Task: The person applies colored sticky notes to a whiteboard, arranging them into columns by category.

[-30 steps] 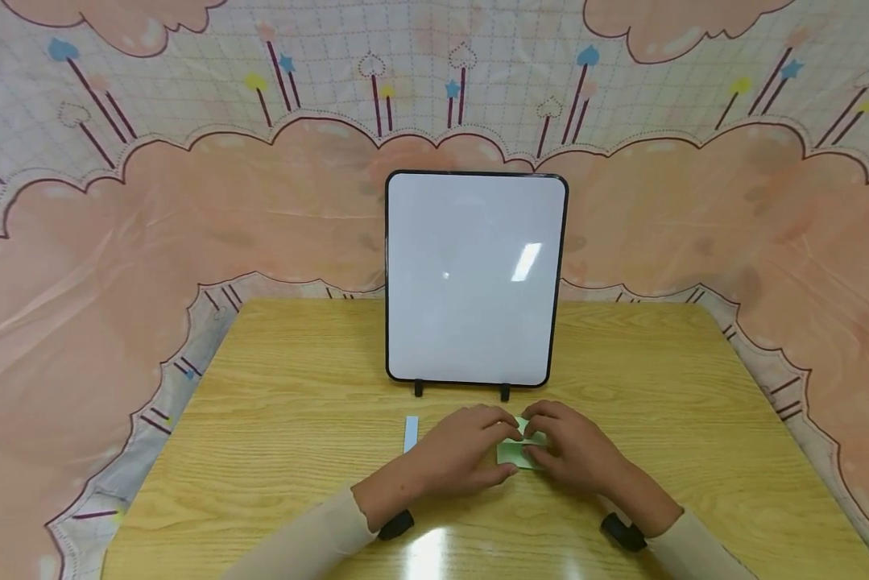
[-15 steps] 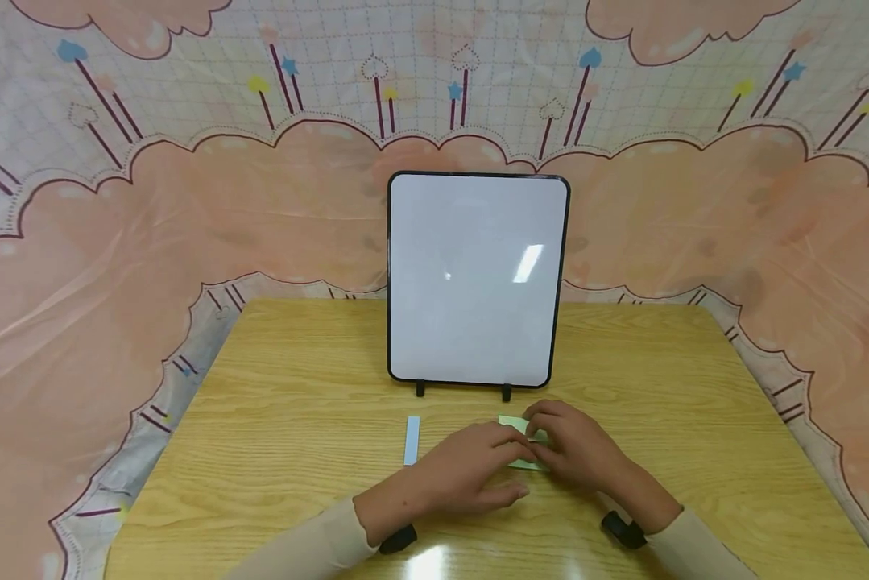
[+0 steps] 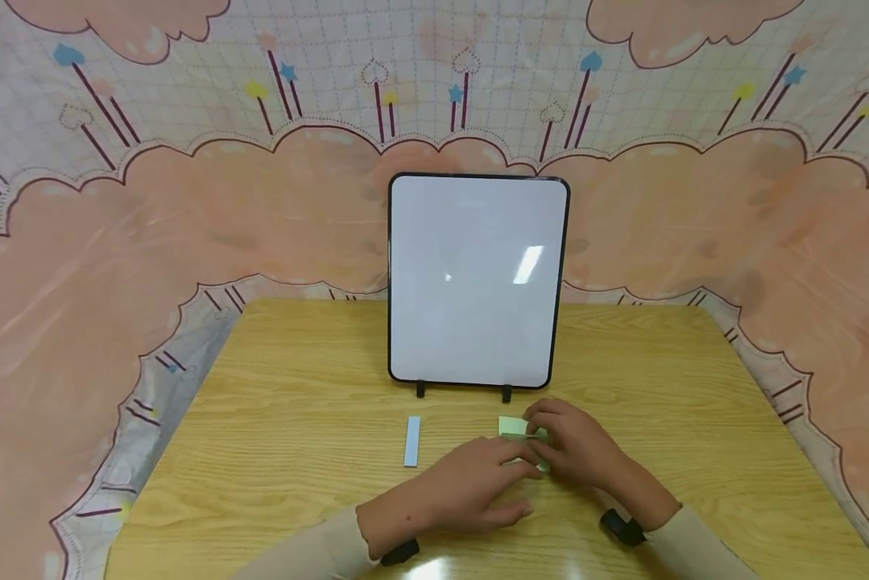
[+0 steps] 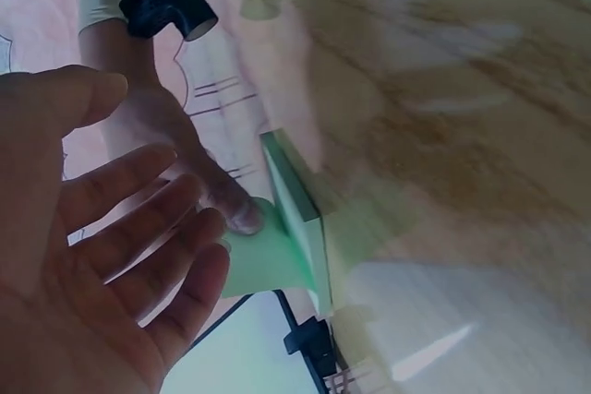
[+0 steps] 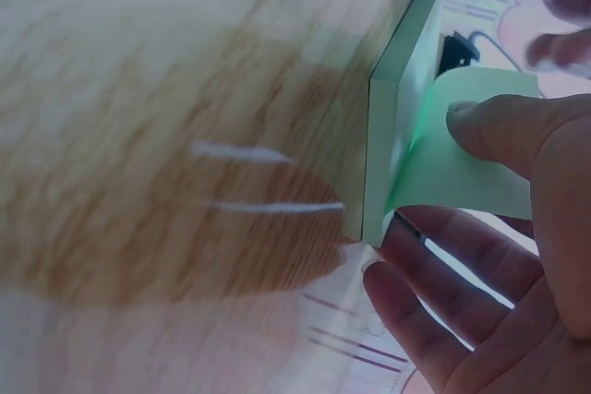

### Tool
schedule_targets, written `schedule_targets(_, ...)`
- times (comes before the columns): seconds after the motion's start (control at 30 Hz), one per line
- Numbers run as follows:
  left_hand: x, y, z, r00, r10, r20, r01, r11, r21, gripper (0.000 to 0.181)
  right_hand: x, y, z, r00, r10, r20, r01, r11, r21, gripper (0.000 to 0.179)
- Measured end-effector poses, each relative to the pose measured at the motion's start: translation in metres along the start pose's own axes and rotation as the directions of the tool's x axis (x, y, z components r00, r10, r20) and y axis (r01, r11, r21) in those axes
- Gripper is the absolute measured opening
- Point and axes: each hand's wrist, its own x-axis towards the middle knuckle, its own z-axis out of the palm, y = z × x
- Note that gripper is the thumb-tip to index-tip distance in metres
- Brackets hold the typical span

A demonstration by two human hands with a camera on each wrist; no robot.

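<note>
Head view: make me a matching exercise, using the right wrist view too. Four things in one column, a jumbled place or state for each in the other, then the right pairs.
1. Whiteboard
2. Pale blue strip
3. Green sticky-note pad
4. Right hand

A. Pinches a raised green sheet
B. Lies flat on the table, left of the pad
C. Stands on black feet
D. Has its top sheet bending up

Right pairs: 1-C, 2-B, 3-D, 4-A.
</note>
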Motion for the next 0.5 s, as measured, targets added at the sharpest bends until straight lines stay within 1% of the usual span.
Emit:
schedule_targets(0.13, -0.001, 0.001, 0.005, 0.999, -0.019, 0.034, 0.017, 0.998, 0.068, 0.041, 0.000, 0.001, 0.001, 1.000, -0.001, -0.002, 0.001, 1.000, -0.004, 0.017)
schedule_targets(0.27, -0.002, 0.002, 0.011, 0.996, -0.050, 0.073, 0.040, 0.990, 0.137, 0.044, -0.001, 0.001, 0.001, 1.000, 0.002, 0.000, -0.002, 1.000, -0.004, 0.017)
schedule_targets(0.37, -0.002, 0.002, 0.014, 0.992, -0.077, 0.098, 0.060, 0.984, 0.165, 0.047, 0.000, 0.001, 0.001, 1.000, 0.002, -0.004, -0.002, 1.000, -0.008, 0.017)
schedule_targets(0.5, -0.002, 0.001, 0.018, 0.987, -0.110, 0.114, 0.086, 0.977, 0.194, 0.051, 0.000, 0.001, 0.002, 1.000, -0.009, -0.022, 0.009, 1.000, -0.019, 0.020)
